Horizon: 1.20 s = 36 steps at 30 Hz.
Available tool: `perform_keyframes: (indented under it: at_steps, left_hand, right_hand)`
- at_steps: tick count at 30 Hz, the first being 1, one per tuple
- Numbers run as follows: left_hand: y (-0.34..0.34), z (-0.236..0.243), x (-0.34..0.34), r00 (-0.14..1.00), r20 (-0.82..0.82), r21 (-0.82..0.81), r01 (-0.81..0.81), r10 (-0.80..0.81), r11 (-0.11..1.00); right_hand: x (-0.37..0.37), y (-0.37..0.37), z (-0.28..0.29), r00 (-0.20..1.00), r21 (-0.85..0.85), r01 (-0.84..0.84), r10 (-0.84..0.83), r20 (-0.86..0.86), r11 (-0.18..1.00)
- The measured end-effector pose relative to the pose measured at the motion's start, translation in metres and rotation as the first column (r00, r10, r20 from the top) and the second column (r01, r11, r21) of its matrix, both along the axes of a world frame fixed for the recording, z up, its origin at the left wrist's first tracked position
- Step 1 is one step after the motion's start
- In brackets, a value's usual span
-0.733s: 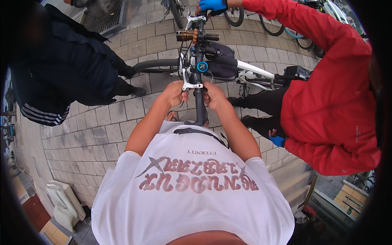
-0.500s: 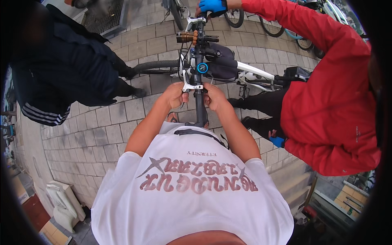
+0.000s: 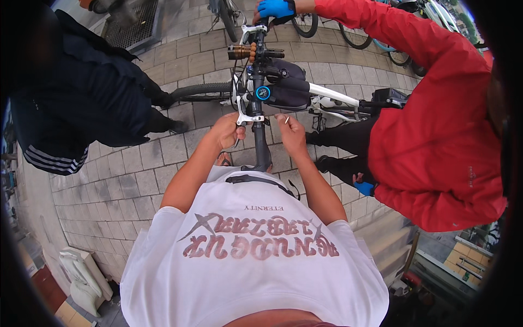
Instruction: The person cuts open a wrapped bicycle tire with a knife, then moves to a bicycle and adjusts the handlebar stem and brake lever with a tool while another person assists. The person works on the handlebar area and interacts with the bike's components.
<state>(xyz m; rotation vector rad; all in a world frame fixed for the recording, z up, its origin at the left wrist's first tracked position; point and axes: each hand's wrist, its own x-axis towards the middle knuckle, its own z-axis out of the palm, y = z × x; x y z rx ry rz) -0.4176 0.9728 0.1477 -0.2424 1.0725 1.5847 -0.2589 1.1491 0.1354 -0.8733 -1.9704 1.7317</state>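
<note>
In front of me a white bicycle stands crosswise, its black handlebar [image 3: 258, 82] pointing toward me. My left hand [image 3: 226, 131] is closed at the white brake lever [image 3: 248, 115], fingertips curled at the lever's blade. On the other side of the black grip [image 3: 262, 146], apart from it, my right hand [image 3: 292, 136] pinches a small, pale, thin stick [image 3: 287, 119] too small to identify. A round blue-ringed piece [image 3: 263, 93] sits on the bar near the lever. Farther along the bar is a bronze-and-black flashlight [image 3: 239, 52].
A person in a red jacket [image 3: 436, 125] stands at the right, one blue-gloved hand [image 3: 276, 7] on the bar's far end. Someone in dark clothes [image 3: 81, 87] is at the left, by the front wheel [image 3: 201, 91]. Other bicycles [image 3: 348, 35] stand beyond on the paving [image 3: 125, 191].
My right hand has moved right, away from the grip and lever, and the pale stick now shows in its fingers. My left hand stays at the brake lever.
</note>
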Motion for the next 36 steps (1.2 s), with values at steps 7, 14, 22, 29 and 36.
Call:
perform_keyframes:
  at_steps: [7,14,22,29,36]
  left_hand:
    - [-0.002,0.002,-0.001,1.000,0.016,-0.015,0.009,-0.009,1.000]
    - [0.002,0.000,-0.002,1.000,0.003,-0.028,0.014,-0.014,1.000]
    - [-0.002,0.001,-0.003,1.000,-0.007,-0.041,0.007,-0.008,0.999]
    - [-0.001,0.003,-0.005,0.999,0.018,-0.042,0.041,-0.040,0.998]
    - [0.002,0.005,-0.005,0.998,0.018,-0.048,0.056,-0.055,0.997]
  right_hand:
    - [0.044,-0.018,0.071,0.945,0.356,-0.325,0.313,0.092,0.876]
    - [0.056,-0.014,0.085,0.993,0.079,-0.086,0.079,0.088,0.993]
    - [0.033,-0.028,0.050,0.986,-0.123,0.133,-0.144,-0.089,0.984]
    - [0.049,-0.011,-0.012,0.995,-0.147,-0.074,0.083,0.058,0.986]
    - [0.041,-0.011,-0.012,0.996,-0.109,-0.043,0.034,-0.083,0.993]
